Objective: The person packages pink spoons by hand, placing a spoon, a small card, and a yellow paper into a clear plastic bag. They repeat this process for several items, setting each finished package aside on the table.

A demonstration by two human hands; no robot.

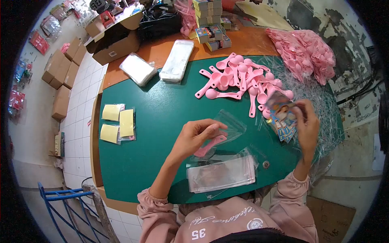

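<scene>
My left hand (200, 133) is closed, pinching a clear plastic bag (235, 126) by its edge. A pink measuring spoon (212, 145) lies at that bag, its handle showing just below my fingers; its bowl end is hard to make out. In my right hand (308, 123) is a colourful printed card (279, 104), slightly blurred, gripped between thumb and fingers. Below it, more printed cards (286, 133) lie fanned on the table. A stack of clear plastic bags (222, 175) rests near the table's front edge. Beyond my hands spreads a pile of pink spoons (243, 77).
Packed bags with yellow cards (127, 122) lie on the green table's (162, 109) left. Two stacks of white packets (177, 60) sit at the back, near banded card stacks (212, 34). Bagged pink spoons (302, 52) and crumpled clear plastic (324, 117) occupy the right side.
</scene>
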